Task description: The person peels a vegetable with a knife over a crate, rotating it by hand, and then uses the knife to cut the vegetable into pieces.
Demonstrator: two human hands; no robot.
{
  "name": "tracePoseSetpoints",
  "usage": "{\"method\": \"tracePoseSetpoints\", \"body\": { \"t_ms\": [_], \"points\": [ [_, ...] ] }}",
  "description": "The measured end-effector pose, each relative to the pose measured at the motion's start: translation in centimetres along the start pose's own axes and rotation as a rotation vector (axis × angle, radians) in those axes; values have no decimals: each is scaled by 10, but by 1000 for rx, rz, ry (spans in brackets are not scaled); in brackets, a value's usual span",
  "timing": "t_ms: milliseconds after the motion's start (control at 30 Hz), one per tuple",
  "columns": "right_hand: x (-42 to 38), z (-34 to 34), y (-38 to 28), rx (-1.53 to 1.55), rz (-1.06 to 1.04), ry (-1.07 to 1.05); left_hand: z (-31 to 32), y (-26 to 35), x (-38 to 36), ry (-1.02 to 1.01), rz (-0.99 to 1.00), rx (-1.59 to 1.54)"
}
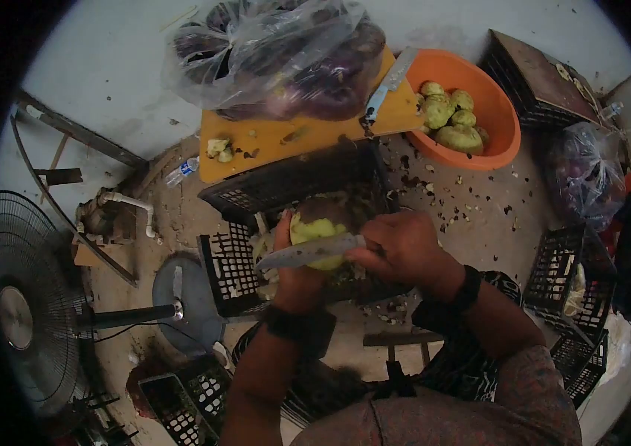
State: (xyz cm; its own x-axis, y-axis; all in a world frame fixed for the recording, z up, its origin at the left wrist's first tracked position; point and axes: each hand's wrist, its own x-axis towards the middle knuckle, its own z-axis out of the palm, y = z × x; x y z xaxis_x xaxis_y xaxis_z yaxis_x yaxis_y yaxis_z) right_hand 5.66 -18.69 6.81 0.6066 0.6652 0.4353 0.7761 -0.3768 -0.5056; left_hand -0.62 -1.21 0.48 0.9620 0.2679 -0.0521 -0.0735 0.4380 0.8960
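A large round root vegetable (320, 230) is held over a black plastic crate. Its upper part still has brown skin, while pale yellow-green flesh shows lower down. My left hand (297, 281) is closed around its left and lower side. A broad-bladed knife (308, 251) lies across the front of the vegetable, its tip pointing left. My right hand (402, 245) is wrapped around the knife's handle. Peelings lie inside the black crate (227, 269), below both hands.
An orange basin (507, 134) at the back right holds several peeled roots (440, 111). On a yellow board (219, 167) lie a second knife (392, 85) and a clear plastic bag (278, 59) of dark purple vegetables. A standing fan (33, 312) is at left; scraps litter the floor.
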Motion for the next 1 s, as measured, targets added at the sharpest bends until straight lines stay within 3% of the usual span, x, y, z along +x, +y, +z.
{"method": "tracePoseSetpoints", "body": {
  "t_ms": [67, 300, 367, 400, 467, 500, 567, 700, 767, 900, 1000],
  "points": [
    [0, -1, 1, 13, -2, -7, -5, -5, 3, 30, -110, -193],
    [1, -1, 6, 4, 8, 28, 4, 9, 5, -94, -193, -351],
    [0, -3, 7, -10, -8, 27, 15, 16, -3, -128, 55, -212],
    [0, -4, 8, -10, -8, 27, 12, 14, -1, -128, 55, -212],
    [0, -6, 8, -9, -15, 35, 1, 8, 5, 35, -215, -330],
    [0, -6, 8, -9, -15, 35, 1, 10, 5, 35, -215, -330],
    [-1, -5, 8, 12, 3, 38, 1, 13, 4, -118, -170, -350],
    [-2, -2, 7, -4, -16, 44, 1, 11, 4, -238, -218, -530],
    [0, -2, 2, -71, -44, -16, -5, 3, 1, -245, 175, 326],
    [-1, -1, 2, 9, -43, 52, -8, -11, 2, -219, 152, 167],
    [-1, -2, 3, -19, -82, 40, -7, -8, 3, -87, 38, 57]
  ]
}}
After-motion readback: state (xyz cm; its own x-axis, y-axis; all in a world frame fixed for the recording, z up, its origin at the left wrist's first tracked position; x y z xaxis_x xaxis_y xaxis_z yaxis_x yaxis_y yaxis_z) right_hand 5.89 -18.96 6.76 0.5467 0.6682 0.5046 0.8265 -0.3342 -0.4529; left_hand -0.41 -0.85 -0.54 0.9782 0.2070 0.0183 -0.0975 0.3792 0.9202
